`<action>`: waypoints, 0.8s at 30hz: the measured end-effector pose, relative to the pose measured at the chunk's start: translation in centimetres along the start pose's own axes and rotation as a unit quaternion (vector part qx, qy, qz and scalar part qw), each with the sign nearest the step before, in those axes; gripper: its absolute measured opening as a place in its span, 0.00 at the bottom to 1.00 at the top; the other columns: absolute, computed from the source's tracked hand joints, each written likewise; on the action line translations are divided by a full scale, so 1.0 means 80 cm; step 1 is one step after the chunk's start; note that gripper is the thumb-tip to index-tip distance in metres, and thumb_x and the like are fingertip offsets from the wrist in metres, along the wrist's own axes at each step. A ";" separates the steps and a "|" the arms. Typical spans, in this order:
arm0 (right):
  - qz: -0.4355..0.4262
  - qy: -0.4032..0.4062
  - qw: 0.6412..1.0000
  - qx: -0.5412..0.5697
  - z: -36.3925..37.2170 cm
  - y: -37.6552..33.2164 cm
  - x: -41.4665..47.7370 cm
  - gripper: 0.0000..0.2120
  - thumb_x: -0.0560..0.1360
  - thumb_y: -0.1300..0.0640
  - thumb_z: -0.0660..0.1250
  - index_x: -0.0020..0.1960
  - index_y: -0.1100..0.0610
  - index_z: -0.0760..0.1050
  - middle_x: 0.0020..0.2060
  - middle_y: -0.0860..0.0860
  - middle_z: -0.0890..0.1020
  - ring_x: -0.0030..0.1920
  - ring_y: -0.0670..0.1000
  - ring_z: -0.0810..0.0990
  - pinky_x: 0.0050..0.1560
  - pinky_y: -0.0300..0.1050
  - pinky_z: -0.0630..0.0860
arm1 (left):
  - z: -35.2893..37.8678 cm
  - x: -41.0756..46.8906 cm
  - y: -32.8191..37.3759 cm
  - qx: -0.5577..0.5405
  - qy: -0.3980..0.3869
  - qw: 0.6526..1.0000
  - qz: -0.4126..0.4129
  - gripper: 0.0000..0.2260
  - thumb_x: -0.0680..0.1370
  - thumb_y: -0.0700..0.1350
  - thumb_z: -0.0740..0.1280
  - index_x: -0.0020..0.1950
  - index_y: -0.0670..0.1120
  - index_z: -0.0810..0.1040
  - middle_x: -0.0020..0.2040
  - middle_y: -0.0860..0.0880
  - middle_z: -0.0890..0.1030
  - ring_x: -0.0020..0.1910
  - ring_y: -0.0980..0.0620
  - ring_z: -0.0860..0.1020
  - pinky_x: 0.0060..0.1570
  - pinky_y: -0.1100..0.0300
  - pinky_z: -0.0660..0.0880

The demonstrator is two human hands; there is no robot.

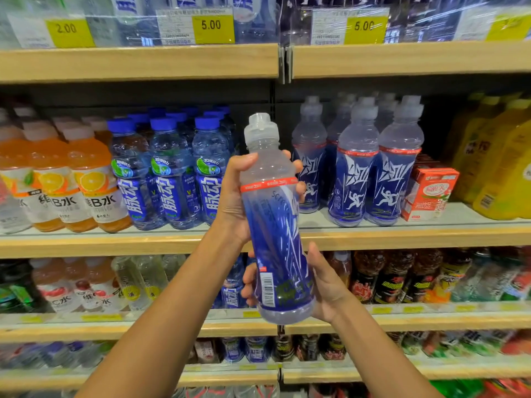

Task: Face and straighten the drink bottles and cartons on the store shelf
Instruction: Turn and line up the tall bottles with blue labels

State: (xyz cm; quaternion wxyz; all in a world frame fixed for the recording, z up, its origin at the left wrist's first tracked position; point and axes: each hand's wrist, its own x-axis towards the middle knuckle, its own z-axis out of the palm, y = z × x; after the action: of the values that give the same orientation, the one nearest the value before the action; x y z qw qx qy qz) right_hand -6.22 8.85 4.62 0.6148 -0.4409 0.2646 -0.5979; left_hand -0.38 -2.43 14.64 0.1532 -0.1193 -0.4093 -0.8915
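Centre frame, off the wooden shelf (402,237), the clear plastic sports bottle with blue label (275,225) sits full, heavy-looking and slick, left hand (238,191) clenched round its shoulder, right hand (321,280) cupping its base, the sensible holds.

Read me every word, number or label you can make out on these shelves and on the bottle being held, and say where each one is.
"2.00": yellow price tag, top shelf left.
"5.00": yellow price tag, top shelf middle.
"5.00": yellow price tag, top shelf right.
"B水": orange drink bottle.
"脉动": blue-capped bottle.
"3D": green badge on the same bottle.
"Scre…": held bottle, partly readable.
Red carton, the held bottle's barcode and lower shelves: too small or blurred.
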 end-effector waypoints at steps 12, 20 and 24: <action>-0.062 0.263 0.953 -0.134 0.008 0.003 -0.003 0.33 0.56 0.39 0.77 0.57 0.53 0.79 0.48 0.55 0.85 0.48 0.54 0.84 0.47 0.49 0.81 | -0.018 -0.004 -0.001 0.182 0.137 0.974 -0.002 0.26 0.69 0.63 0.67 0.54 0.43 0.82 0.53 0.41 0.83 0.49 0.46 0.82 0.50 0.54 0.79; -0.157 0.377 0.842 -0.352 0.010 0.000 -0.004 0.21 0.64 0.40 0.73 0.53 0.45 0.74 0.44 0.38 0.84 0.44 0.40 0.83 0.39 0.31 0.76 | 0.003 -0.009 -0.008 0.421 0.304 0.837 0.172 0.11 0.80 0.54 0.62 0.48 0.49 0.79 0.43 0.53 0.84 0.41 0.59 0.82 0.40 0.68 0.76; -0.140 0.426 0.773 -0.449 0.014 0.010 -0.002 0.27 0.61 0.26 0.65 0.52 0.40 0.66 0.44 0.37 0.81 0.46 0.36 0.80 0.42 0.32 0.76 | 0.018 -0.004 -0.022 0.407 0.313 0.836 0.194 0.08 0.72 0.54 0.73 0.47 0.54 0.79 0.42 0.58 0.84 0.43 0.59 0.83 0.38 0.70 0.76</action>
State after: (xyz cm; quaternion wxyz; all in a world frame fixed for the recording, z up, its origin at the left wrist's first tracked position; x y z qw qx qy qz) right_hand -4.88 9.16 4.41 0.0810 -0.3987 0.6735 -0.6172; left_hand -0.60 -0.16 14.24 0.4775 0.1623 -0.6336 -0.5867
